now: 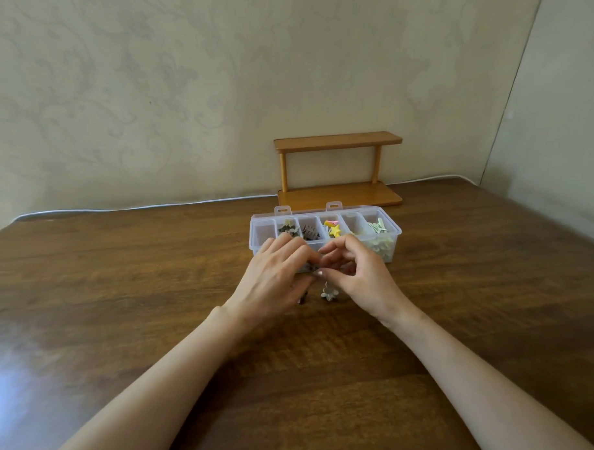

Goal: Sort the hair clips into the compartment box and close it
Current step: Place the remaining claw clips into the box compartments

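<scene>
A clear plastic compartment box (325,249) with six sections in one row stands on the brown wooden table (476,286), and its lid is open toward the back. From the left, the second section holds dark grey flower-shaped clips (286,229), the third holds brown claw clips (310,231), the fourth holds a yellow star clip (335,229) with pink ones, and the last holds pale green clips (378,226).

Both hands meet just in front of the box. The right hand (356,273) has its fingers curled, and its thumb and forefinger pinch a small dark hair clip (312,267). The left hand (277,272) lies palm down with the fingers bent over the same clip; I cannot tell if it grips it or only touches it.

A pale flower-shaped clip (329,292) lies on the table below the hands, and another dark clip (303,298) shows partly under the left thumb.

Behind the box stands a small two-level wooden shelf (336,142), and a white cable (120,208) runs along the far table edge.
</scene>
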### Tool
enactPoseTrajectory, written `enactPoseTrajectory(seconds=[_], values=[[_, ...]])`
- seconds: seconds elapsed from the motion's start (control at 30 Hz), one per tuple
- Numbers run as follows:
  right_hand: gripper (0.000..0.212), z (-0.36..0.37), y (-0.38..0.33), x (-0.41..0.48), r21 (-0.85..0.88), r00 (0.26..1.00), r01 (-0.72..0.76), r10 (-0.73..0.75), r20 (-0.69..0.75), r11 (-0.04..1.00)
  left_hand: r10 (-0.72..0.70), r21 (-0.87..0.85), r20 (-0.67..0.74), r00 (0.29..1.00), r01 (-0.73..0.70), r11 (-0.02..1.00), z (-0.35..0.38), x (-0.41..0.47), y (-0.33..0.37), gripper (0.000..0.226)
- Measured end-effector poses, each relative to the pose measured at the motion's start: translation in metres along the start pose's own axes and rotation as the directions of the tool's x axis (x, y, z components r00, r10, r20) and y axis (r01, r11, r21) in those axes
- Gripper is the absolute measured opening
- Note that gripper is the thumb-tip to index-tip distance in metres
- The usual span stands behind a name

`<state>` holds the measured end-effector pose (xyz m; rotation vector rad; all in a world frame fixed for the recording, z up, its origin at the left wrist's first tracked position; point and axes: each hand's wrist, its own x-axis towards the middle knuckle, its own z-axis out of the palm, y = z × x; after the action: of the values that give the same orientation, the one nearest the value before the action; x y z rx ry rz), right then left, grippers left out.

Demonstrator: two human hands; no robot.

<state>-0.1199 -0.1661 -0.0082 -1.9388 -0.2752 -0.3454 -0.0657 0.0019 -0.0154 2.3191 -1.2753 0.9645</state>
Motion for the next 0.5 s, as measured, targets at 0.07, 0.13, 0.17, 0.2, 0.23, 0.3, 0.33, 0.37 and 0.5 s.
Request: enactPoseTrajectory(seconds=[0.07, 0.13, 0.17, 0.2, 0.23, 0.3, 0.33, 0.37, 0.5], values=[[0.028, 0.0, 0.001, -0.001, -0.031, 1.0, 0.003, -0.003, -0.013, 1.0, -0.027, 0.007, -0.047, 0.999, 0.027, 1.0, -0.001, 0.0, -0.002, 0.015], [0.028, 0.002, 0.003, -0.001, -0.12, 1.0, 0.025, -0.027, -0.012, 0.992, -0.1, 0.024, -0.118, 0.988, 0.104, 0.994, -0.003, 0.002, -0.006, 0.014], [0.026, 0.003, 0.005, -0.001, -0.178, 0.999, 0.05, -0.051, -0.002, 0.983, -0.153, 0.032, -0.16, 0.975, 0.16, 0.987, -0.004, 0.003, -0.01, 0.013], [0.025, 0.004, 0.006, 0.0, -0.24, 0.997, 0.08, -0.078, 0.017, 0.968, -0.21, 0.035, -0.198, 0.957, 0.221, 0.975, -0.006, 0.003, -0.015, 0.012], [0.024, 0.006, 0.008, 0.0, -0.296, 0.993, 0.114, -0.107, 0.041, 0.949, -0.267, 0.035, -0.229, 0.936, 0.282, 0.959, -0.007, 0.004, -0.021, 0.012], [0.023, 0.009, 0.009, 0.0, -0.392, 0.984, 0.175, -0.153, 0.088, 0.903, -0.367, 0.029, -0.264, 0.892, 0.388, 0.921, -0.009, 0.005, -0.033, 0.012], [0.024, 0.011, 0.009, 0.0, -0.435, 0.979, 0.204, -0.174, 0.109, 0.877, -0.41, 0.026, -0.273, 0.87, 0.432, 0.901, -0.009, 0.006, -0.038, 0.012], [0.025, 0.013, 0.009, 0.0, -0.476, 0.973, 0.23, -0.192, 0.129, 0.849, -0.445, 0.026, -0.281, 0.85, 0.47, 0.882, -0.009, 0.008, -0.042, 0.011], [0.034, 0.022, 0.007, 0.001, -0.593, 0.962, 0.272, -0.199, 0.187, 0.758, -0.557, 0.034, -0.26, 0.789, 0.584, 0.811, -0.007, 0.016, -0.054, 0.013]])
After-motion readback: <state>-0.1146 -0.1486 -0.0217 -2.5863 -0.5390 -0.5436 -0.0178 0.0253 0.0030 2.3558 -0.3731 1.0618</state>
